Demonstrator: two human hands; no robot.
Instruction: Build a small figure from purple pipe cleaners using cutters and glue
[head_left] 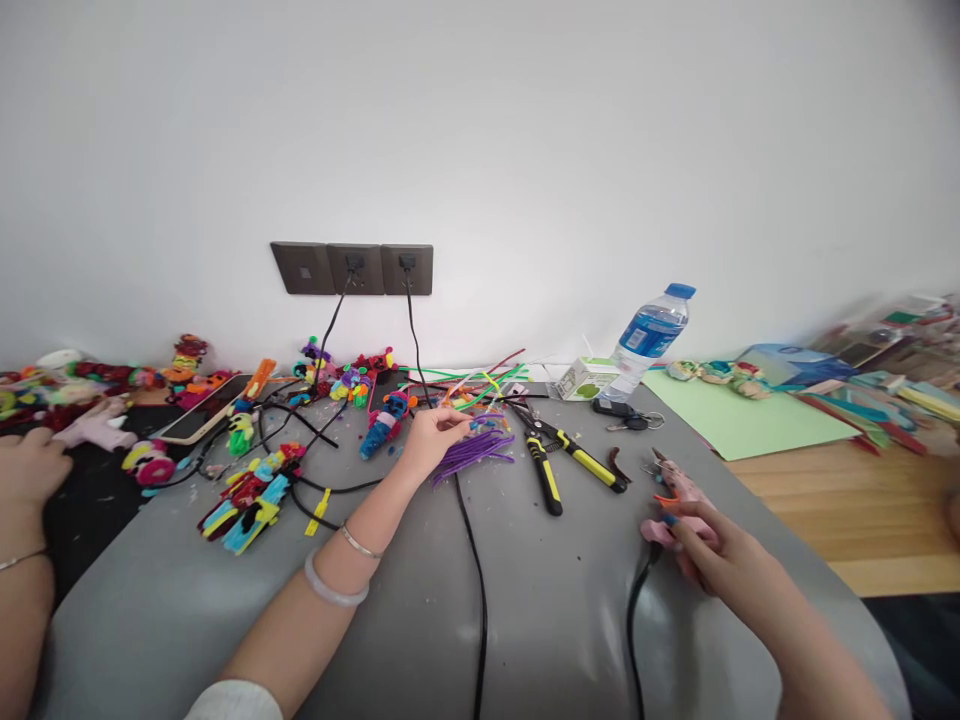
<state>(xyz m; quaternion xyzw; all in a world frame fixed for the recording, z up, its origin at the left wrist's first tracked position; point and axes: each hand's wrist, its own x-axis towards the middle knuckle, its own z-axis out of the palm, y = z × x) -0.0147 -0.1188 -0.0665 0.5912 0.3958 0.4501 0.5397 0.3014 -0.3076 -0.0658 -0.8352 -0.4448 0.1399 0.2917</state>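
My left hand (433, 443) reaches over the middle of the grey table, thumb and fingertips pinched together. A small bluish bit shows at its fingertips, too small to name. Just under and beside that hand lies a bundle of purple pipe cleaners (480, 455). My right hand (712, 550) is wrapped around a pink hot glue gun (684, 487) with an orange trigger, its nozzle pointing up and away from me. From the gun's handle a black cord (634, 620) runs down over the table.
Yellow-black pliers (546, 475), keys (637, 420), a water bottle (649, 335) and a small carton (583, 380) stand or lie behind. Pipe-cleaner figures (251, 500) crowd the left, near a phone (206, 410). Another person's hand (30, 480) is at far left. Green paper (742, 415) lies right.
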